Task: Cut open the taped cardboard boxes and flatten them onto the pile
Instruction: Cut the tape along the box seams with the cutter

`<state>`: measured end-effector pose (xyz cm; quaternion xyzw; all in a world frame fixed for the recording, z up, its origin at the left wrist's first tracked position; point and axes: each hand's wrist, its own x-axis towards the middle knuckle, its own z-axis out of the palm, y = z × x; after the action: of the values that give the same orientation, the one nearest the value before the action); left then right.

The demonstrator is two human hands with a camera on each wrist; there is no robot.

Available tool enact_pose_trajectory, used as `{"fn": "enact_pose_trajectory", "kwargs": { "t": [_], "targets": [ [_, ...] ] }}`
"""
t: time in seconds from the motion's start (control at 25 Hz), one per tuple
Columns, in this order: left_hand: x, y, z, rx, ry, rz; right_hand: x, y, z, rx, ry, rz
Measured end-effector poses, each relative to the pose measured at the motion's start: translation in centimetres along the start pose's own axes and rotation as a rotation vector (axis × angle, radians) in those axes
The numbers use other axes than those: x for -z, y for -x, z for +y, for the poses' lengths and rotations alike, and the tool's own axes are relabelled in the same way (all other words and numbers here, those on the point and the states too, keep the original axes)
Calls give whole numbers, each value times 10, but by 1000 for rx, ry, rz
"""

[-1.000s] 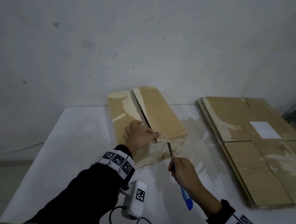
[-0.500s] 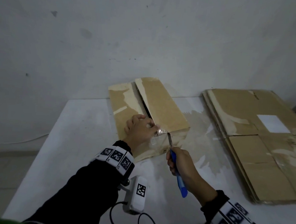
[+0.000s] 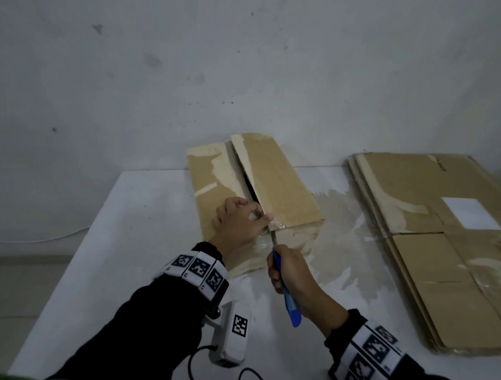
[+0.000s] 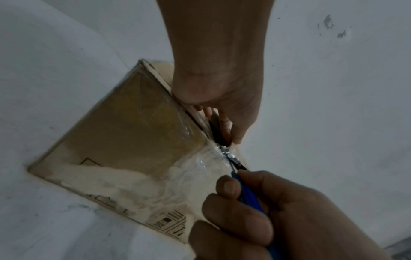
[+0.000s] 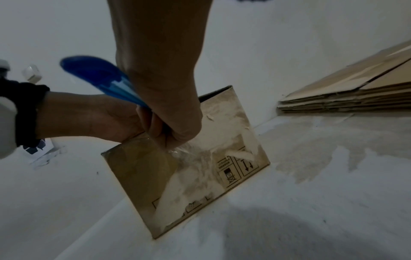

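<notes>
Both hands busy, left hand [image 3: 237, 222] pinching box [image 3: 276, 179] tape, right hand [image 3: 290, 274] gripping knife [image 3: 291, 305], printed symbols only wrist-visible.

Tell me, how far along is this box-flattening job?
Done: a pile of flattened boxes lies at the right. In hand: the left hand steadies the box while the right hand works the blue knife into its clear tape. Left: finishing the cut, flattening, stacking.

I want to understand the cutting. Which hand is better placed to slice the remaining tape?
The right hand: it grips the blue knife with the blade at the tape. The left hand pinches the box flap.
</notes>
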<state>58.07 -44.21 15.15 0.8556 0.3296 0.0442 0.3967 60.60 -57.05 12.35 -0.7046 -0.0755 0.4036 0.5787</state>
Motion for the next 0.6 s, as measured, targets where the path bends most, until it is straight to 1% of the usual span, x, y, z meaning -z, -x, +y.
{"fn": "enact_pose_trajectory", "kwargs": {
  "t": [0.12,0.16,0.24,0.32,0.4,0.44,0.48,0.52,0.56,0.6],
  "targets": [
    [2,-5,-4,-61,219,96,4,-5,-7,23,25,-30],
    [3,-6,-5,-73,270,98,5,-7,-10,32,54,-47],
    [3,-8,-9,-54,267,68,10,-8,-11,50,144,-101],
    [0,-10,-11,-23,196,76,24,1,-4,69,237,-176],
    [-9,-9,-11,-27,66,92,50,14,10,138,305,-244],
    [-15,-7,-9,-48,-53,114,66,19,16,186,334,-242],
    [-22,-5,-10,-83,-205,125,80,22,21,229,364,-199],
    [-30,-3,-12,-127,-374,135,94,21,24,275,403,-114],
    [-35,-1,-15,-165,-532,131,106,16,26,322,450,-7],
    [-38,-2,-18,-195,-642,127,116,8,26,361,506,105]
  ]
}}
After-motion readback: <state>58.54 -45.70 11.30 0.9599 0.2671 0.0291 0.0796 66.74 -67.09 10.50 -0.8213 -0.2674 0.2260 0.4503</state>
